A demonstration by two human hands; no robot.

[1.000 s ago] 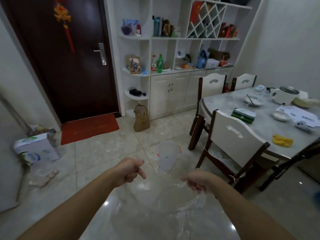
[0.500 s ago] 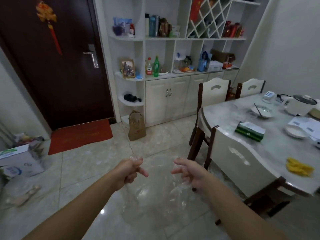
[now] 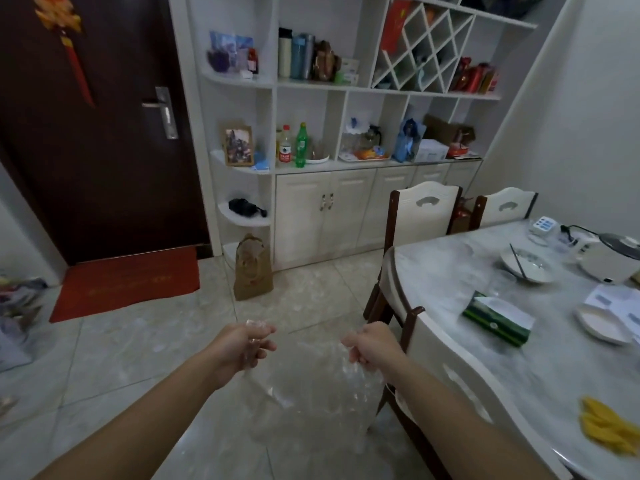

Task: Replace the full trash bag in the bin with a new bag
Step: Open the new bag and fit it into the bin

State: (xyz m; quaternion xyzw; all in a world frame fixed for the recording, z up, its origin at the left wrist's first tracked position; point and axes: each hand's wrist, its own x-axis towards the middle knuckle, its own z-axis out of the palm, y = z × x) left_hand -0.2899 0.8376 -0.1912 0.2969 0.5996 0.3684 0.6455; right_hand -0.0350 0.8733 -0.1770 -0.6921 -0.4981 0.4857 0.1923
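- the clear plastic bag (image 3: 311, 393) hangs in the air between both hands, above the tiled floor (image 3: 138, 341);
- left hand (image 3: 242, 344) and right hand (image 3: 372, 346) each grip its top edge with curled fingers;
- the dining table (image 3: 450, 271) stands to the right.

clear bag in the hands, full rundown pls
The clear bag is thin, see-through plastic film, crinkled and glossy, hanging down in front of the person over the tiled floor. The left hand and right hand each grip its top edge, held apart. It looks empty. Its lower end is hard to make out.
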